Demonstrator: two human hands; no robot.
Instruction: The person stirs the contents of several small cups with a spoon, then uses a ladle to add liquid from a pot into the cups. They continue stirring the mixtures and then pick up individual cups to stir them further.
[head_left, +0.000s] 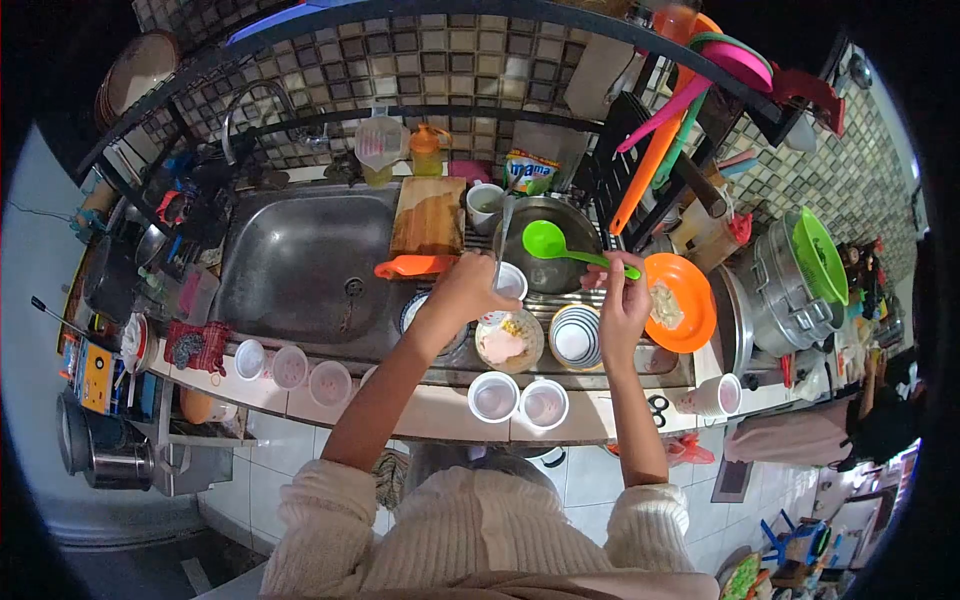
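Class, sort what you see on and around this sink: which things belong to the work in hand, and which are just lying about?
Seemingly in use:
- green ladle, in the right hand
- metal utensil, in the left hand
- bowl with pink contents

Seemingly just lying about:
- scissors
- red cloth
- "mama" pouch

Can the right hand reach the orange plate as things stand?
Probably yes: the orange plate sits just beside the right hand, with nothing visible blocking the way. But that hand holds the green ladle, so a full grip likely means freeing it first.
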